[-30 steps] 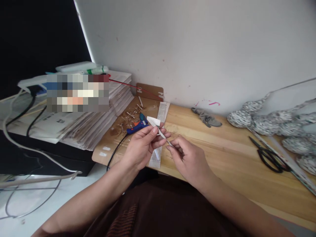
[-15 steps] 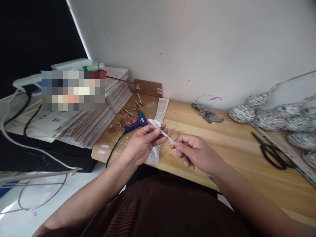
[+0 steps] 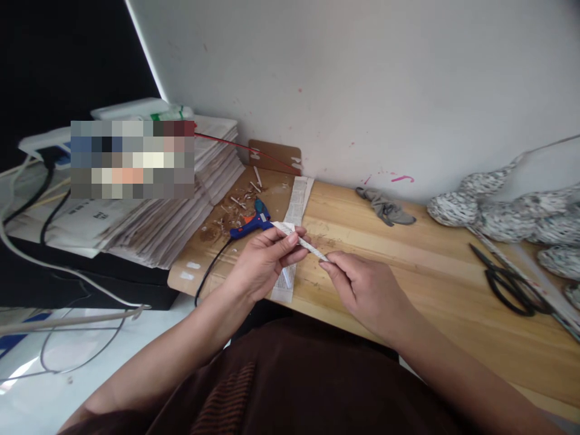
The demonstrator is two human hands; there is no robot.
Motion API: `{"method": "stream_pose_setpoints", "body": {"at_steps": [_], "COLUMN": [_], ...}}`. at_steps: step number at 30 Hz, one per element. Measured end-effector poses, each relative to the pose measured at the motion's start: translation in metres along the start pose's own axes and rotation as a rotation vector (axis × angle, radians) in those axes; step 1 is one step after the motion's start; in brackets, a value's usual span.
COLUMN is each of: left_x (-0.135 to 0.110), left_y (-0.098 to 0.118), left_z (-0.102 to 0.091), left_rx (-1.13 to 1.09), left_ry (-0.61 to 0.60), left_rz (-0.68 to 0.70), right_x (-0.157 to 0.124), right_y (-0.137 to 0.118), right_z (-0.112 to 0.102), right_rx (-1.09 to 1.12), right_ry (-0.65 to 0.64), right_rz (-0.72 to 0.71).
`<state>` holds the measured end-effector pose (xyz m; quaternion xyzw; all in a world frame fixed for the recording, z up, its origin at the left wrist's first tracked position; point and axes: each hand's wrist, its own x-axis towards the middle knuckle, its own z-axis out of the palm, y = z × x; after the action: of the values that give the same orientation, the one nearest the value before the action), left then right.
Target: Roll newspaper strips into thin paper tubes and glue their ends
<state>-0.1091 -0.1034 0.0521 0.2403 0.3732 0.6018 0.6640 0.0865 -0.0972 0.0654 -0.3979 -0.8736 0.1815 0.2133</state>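
Observation:
A thin rolled tube of printed paper (image 3: 312, 248) runs slantwise between my two hands, above the table. My left hand (image 3: 267, 260) pinches its upper end, where a flat flap of the paper spreads out past the fingertips. The lower right end lies in the closed fingers of my right hand (image 3: 362, 281), which hide its tip. Just behind my left hand a blue glue gun (image 3: 251, 223) rests on a brown cardboard sheet. Under the left hand lies a flat printed paper strip (image 3: 296, 202).
A tall stack of newspapers (image 3: 206, 175) stands at the left, with cables around it. Paper scraps (image 3: 235, 202) litter the cardboard. A grey cloth (image 3: 387, 208) lies near the wall. Black scissors (image 3: 510, 287) and woven paper shapes (image 3: 507, 211) are at the right.
My right hand has turned over, its back now facing up, and shifted slightly right along the paper tube. More of the rolled tube shows between the hands. My left hand keeps its pinch.

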Motion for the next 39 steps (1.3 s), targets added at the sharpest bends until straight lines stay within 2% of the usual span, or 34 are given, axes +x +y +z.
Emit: {"method": "stream_pose_setpoints", "body": {"at_steps": [8,14,20,25,30,36,39], "left_x": [0.0,0.0,0.0,-0.001,-0.002,0.0,0.001], "left_y": [-0.002,-0.002,-0.002,-0.001,0.0,-0.002,-0.005], "left_z": [-0.002,-0.007,-0.011,-0.012,-0.014,-0.018,-0.022], "left_rx": [-0.017,0.004,0.048,0.075,0.089,0.097,0.127], "left_ry": [-0.006,-0.052,-0.072,-0.105,-0.143,-0.231,-0.324], "left_rz": [-0.006,-0.007,-0.022,-0.034,-0.04,-0.106,-0.144], "right_x": [0.007,0.011,0.016,0.019,0.018,0.016,0.016], "right_y": [-0.001,0.004,0.009,0.018,0.025,0.027,0.025], "right_z": [-0.014,-0.015,-0.016,-0.012,-0.002,0.007,0.008], "right_rx": [0.258,0.526,0.789,1.032,1.316,1.482,1.458], "right_ry": [-0.18,-0.338,-0.482,-0.626,-0.701,-0.826,-0.769], "right_rz": [0.164,0.331,0.438,0.488,0.592,0.585,0.572]}}
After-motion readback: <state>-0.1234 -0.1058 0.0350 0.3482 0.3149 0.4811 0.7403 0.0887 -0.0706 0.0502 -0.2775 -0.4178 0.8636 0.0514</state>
